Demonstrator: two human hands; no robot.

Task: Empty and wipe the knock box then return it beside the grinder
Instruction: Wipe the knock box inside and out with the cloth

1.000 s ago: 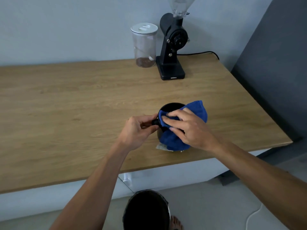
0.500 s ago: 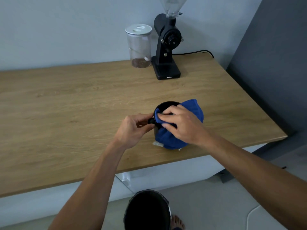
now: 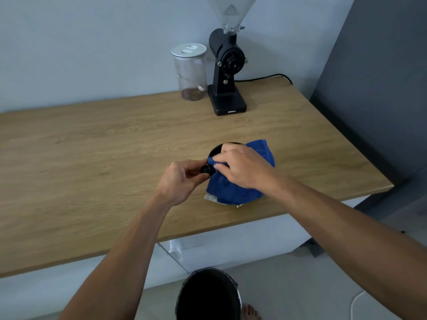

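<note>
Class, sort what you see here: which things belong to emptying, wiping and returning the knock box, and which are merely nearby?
In use:
- knock box, steadied by the left hand
- blue cloth, pressed on it by the right hand
- grinder, the return spot
- black bin on the floor, probably for the emptying

Nearby only:
- lidded clear jar
- power cable

text: small white brand mark | on: grinder (image 3: pixel 227 72) base front | legibility: too small to read
</note>
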